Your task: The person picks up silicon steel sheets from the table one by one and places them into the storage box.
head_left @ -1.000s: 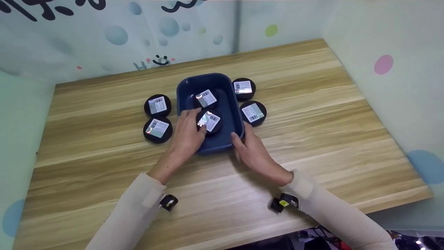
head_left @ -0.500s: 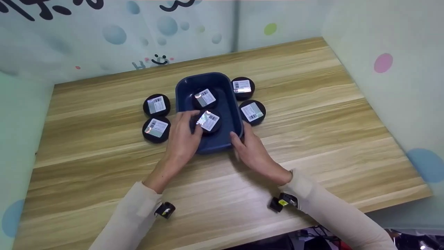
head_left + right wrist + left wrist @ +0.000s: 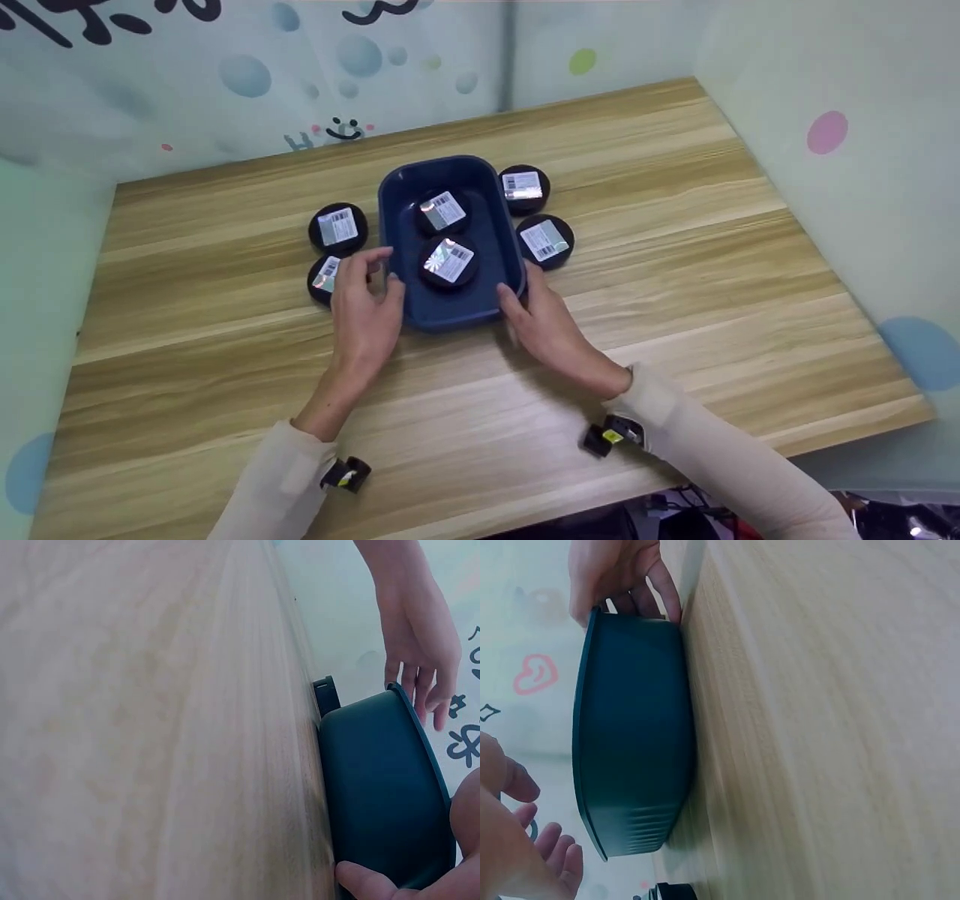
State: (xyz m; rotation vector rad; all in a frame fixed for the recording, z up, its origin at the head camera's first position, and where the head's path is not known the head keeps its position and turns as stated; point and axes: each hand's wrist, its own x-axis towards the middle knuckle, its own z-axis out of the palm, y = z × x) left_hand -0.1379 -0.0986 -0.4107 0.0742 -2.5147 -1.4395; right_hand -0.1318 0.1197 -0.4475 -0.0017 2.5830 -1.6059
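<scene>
Sleeves [image 3: 274, 480]: running off the lower edge. Left hand [image 3: 364, 315]: hovering by the left rim of the blue tray [image 3: 465, 307], fingers loosely bent, holding nothing, partly hiding a black disc [image 3: 322, 283]. Right hand [image 3: 551, 326]: gripping the near right corner, fingers mostly hiding from head view. Tray: sitting on the table [image 3: 675, 262], opening upward, long axis running near to far, far end leaning left. Inner discs [image 3: 448, 262], two: lying label-up along that axis. Far right disc [image 3: 525, 187]: showing partly behind the rim.
</scene>
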